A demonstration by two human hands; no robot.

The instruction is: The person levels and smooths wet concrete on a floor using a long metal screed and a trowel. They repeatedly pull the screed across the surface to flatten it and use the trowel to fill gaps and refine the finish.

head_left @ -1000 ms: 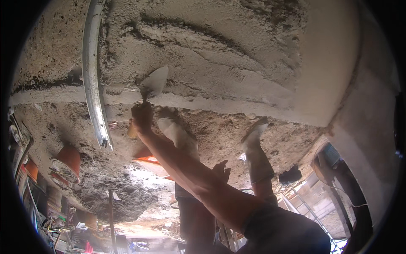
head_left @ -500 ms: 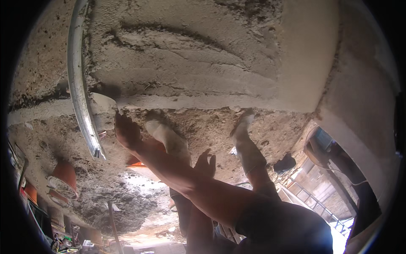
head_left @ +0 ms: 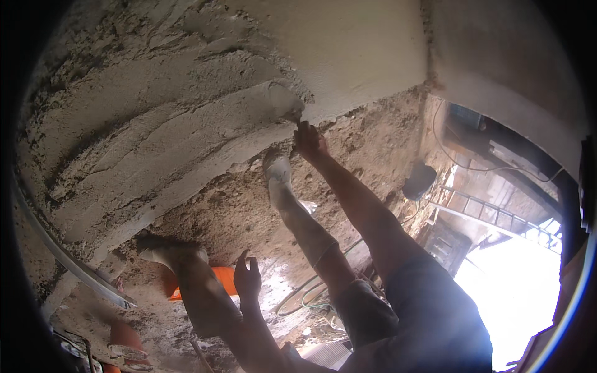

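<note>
My right hand [head_left: 311, 142] is closed round the handle of a trowel [head_left: 285, 101]. Its blurred, mortar-smeared blade lies against wet grey mortar [head_left: 180, 124], close to where a smoother, paler patch [head_left: 367, 50] begins. Long curved ridges and strokes mark the mortar. Lower down, my left hand [head_left: 247, 280] is raised with nothing in it, thumb and fingers apart. It is beside my leg and an orange container [head_left: 225, 280], which my leg partly hides.
A curved-looking metal strip [head_left: 74, 267] runs along the mortar's left side. My dusty feet stand on rough soil [head_left: 211, 205]. Orange buckets [head_left: 127, 339] are at lower left. To the right are a black object [head_left: 420, 180], a ladder [head_left: 485, 208], and a hanging cable [head_left: 497, 169].
My right hand has carried the trowel from beside the metal strip rightward along the mortar to the smooth patch. The view has turned and shifted right. My left hand stays empty.
</note>
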